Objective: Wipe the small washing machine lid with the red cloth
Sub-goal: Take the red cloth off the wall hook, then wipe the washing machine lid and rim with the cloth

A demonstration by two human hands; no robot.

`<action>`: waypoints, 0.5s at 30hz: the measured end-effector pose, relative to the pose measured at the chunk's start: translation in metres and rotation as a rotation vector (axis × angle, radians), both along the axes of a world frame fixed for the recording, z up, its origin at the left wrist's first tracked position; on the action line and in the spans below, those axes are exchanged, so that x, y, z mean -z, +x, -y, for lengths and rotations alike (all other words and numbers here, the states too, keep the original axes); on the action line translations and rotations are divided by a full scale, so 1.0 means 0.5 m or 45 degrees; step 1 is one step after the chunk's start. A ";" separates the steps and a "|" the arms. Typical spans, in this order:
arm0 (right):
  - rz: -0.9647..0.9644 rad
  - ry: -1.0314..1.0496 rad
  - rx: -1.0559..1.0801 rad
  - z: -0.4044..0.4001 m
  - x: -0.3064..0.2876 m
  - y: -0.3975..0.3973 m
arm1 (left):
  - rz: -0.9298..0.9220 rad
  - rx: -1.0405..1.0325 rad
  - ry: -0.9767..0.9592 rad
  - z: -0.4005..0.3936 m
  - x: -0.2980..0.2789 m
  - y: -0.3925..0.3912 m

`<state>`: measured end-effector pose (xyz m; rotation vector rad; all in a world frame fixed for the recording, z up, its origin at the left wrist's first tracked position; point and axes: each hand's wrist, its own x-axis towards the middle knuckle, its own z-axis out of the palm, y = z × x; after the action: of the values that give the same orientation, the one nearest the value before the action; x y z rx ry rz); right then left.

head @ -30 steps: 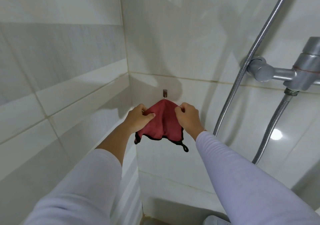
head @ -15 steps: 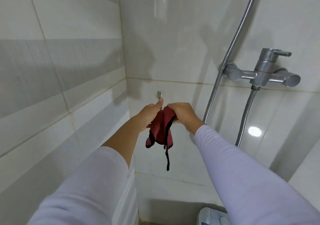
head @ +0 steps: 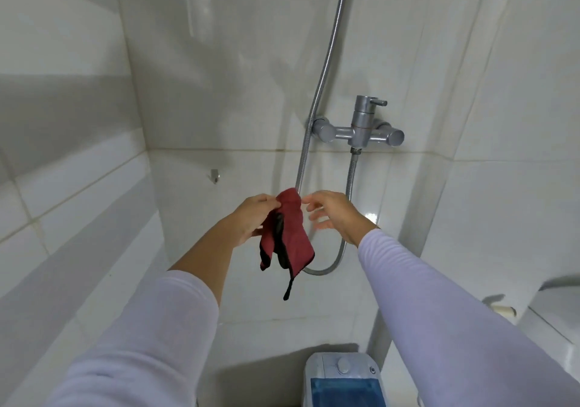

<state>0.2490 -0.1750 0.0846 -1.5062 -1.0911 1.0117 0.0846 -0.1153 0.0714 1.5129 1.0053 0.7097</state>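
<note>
The red cloth with black edging and a black loop hangs in the air in front of the tiled wall. My left hand pinches its top. My right hand hovers just right of the cloth with fingers spread, touching nothing. The small washing machine stands low at the bottom of the view, white with a blue see-through lid and a round knob; my right sleeve covers its right side.
A metal hook is bare on the wall left of my hands. A shower mixer tap with two metal hoses is fixed above right. A white sink edge juts in at the right.
The cloth has come off the wall hook and moved right and down. My right hand has let go of it and opened. The view has tilted down, showing the washing machine.
</note>
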 end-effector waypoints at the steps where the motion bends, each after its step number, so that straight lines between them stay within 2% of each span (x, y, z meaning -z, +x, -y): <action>1: 0.117 -0.027 0.016 0.007 0.009 0.022 | 0.010 0.034 -0.002 0.004 -0.003 0.015; 3: 0.255 -0.106 -0.031 0.022 0.026 0.061 | 0.018 0.116 -0.004 0.009 -0.008 0.047; 6: 0.285 -0.171 -0.083 0.046 0.045 0.110 | 0.011 0.224 -0.011 0.016 -0.009 0.104; 11: 0.070 -0.168 -0.097 0.068 0.080 0.215 | 0.001 0.231 -0.141 0.028 0.027 0.225; 15: -0.077 -0.225 -0.004 0.078 0.117 0.324 | -0.116 0.238 -0.437 0.042 0.101 0.334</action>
<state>0.4108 -0.2140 0.0260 -1.6032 -0.9823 1.1734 0.2514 -0.1361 0.0207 1.3240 0.9818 0.3185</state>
